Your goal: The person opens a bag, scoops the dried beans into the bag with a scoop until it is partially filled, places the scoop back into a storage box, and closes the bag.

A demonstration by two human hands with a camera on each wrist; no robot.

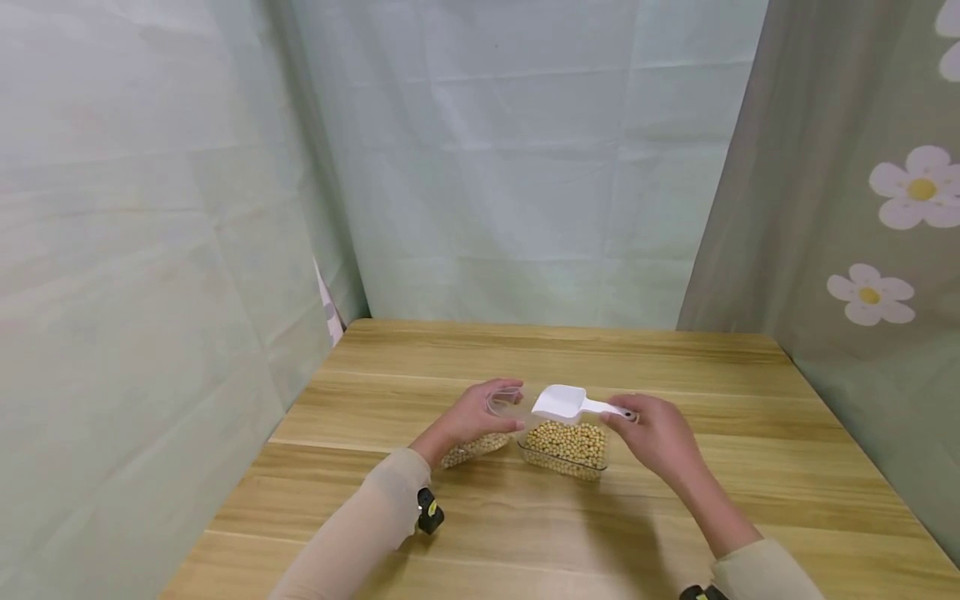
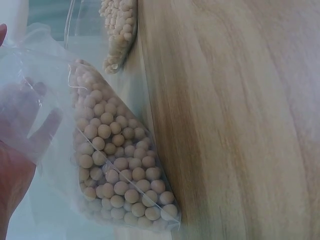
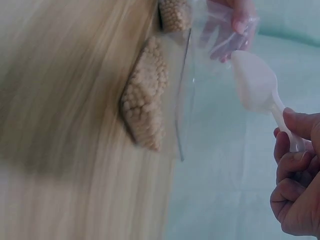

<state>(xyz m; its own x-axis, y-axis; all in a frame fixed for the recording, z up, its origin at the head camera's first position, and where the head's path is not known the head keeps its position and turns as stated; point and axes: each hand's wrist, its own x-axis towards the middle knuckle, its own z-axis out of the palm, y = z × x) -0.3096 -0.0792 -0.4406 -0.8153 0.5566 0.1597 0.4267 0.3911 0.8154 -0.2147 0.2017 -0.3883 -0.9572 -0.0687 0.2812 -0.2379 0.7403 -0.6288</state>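
My left hand (image 1: 480,412) holds the mouth of a clear plastic bag (image 2: 125,170), fingers and thumb spread around the opening. Round pale-yellow soybeans fill the bag's lower part, which rests on the table. With the thumb and curled fingers, my right hand (image 1: 656,433) grips the handle of a white scoop (image 1: 561,403). The scoop's front edge points left, right at the bag's mouth, and no beans show in it. Below the scoop stands a clear rectangular container (image 1: 553,463) of soybeans (image 1: 567,442), just right of the bag.
Everything stands on a wood-grain table (image 1: 390,367). Pale green curtains (image 1: 525,167) hang behind and to the left, and a flowered one (image 1: 817,167) hangs on the right. Black wrist cameras (image 1: 430,510) sit at both sleeves.
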